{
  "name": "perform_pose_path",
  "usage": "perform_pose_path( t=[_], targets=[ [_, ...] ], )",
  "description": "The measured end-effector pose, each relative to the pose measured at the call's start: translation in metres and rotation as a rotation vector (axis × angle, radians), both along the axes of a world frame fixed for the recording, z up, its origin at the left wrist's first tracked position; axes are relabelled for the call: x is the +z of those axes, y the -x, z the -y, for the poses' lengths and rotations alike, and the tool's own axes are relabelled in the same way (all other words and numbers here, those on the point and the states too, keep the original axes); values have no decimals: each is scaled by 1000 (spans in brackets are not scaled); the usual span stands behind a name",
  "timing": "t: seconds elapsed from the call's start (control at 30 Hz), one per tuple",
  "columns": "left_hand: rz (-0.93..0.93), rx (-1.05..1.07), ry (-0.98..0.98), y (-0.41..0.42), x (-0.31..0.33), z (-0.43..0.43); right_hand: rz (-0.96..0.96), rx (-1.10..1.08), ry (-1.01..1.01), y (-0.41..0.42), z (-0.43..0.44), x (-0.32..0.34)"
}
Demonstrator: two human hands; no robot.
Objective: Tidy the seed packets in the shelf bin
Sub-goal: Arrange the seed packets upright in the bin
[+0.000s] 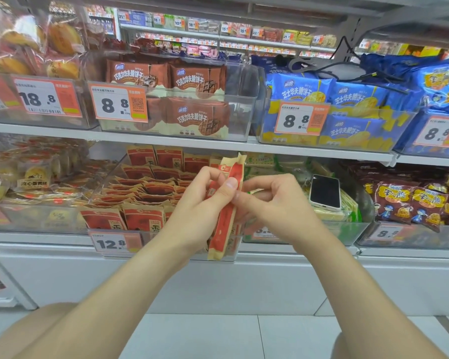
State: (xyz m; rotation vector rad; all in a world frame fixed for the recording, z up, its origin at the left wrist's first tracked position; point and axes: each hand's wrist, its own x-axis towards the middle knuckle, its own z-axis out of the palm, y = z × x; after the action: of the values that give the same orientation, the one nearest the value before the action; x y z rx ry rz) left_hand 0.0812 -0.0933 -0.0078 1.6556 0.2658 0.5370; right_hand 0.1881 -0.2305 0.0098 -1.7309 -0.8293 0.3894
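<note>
Lower shelf | left hand grips a sheaf of packets edge-on, just in front of the bin | right hand pinches their right edge | best done: square the edges while held, then slot upright into the front row, labels forward.

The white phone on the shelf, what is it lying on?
The phone lies on pale yellow and green packets in a clear bin. What is under those packets is covered.
</note>
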Motion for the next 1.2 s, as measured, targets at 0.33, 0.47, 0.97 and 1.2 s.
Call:
perform_pose_path(
  t=[0.33, 0.47, 0.97, 1.2],
  targets=[
    [-4, -40, 14, -2, 1, -3, 225, -73, -105, 1, -11, -16],
    [9, -108, -117, -2, -4, -7, 280, -81, -43, 0, -15, -21],
    [-107, -245, -186, 12, 7, -22, 77, -238, -303, -5, -14, -10],
    [-109, -333, -50, 14, 13, -22, 252, -324, -269, -21, -5, -12]
  ],
)
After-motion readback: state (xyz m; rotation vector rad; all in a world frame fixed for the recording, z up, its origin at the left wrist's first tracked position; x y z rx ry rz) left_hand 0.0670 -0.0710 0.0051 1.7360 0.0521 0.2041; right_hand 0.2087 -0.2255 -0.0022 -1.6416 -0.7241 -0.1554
